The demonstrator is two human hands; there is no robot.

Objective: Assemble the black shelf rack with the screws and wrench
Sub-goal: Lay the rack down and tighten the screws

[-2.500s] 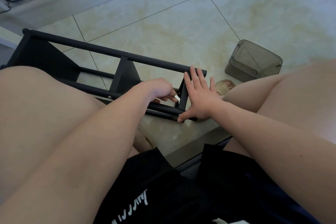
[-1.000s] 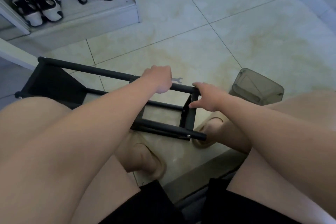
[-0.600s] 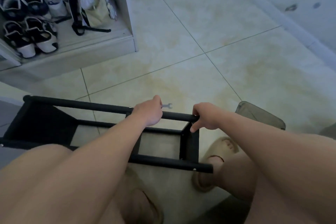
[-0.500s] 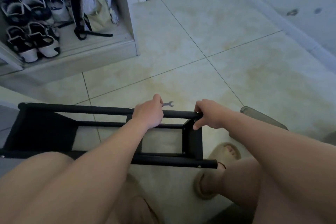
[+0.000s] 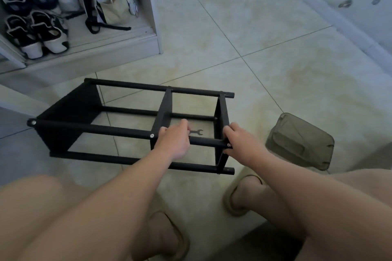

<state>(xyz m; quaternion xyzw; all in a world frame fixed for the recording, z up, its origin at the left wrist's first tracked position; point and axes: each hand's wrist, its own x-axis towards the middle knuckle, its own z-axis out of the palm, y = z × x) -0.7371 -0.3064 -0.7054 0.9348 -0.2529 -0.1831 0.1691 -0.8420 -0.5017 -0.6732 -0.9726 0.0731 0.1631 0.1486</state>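
Note:
The black shelf rack (image 5: 95, 129) lies on its side on the tiled floor, four long tubes joined by three cross panels. My left hand (image 5: 175, 141) grips the near upper tube beside the middle panel. My right hand (image 5: 240, 141) grips the same tube at the right end panel, where a screw head (image 5: 228, 144) shows. A small silver wrench (image 5: 197, 132) lies on the floor inside the frame, between my hands. Other screw heads show on the near tube at the middle panel (image 5: 151, 135) and at its left end (image 5: 33, 122).
An olive-grey plastic container (image 5: 301, 142) lies on the floor right of the rack. My feet in tan slippers (image 5: 239, 195) stand just in front of it. A low cabinet shelf with shoes (image 5: 36, 34) and a bag (image 5: 108, 0) is at the back left.
I have risen and the view has pulled back and up. The rack has been turned over and moved away from my legs, both hands shifting to its upper tube. The wrench now lies on the floor.

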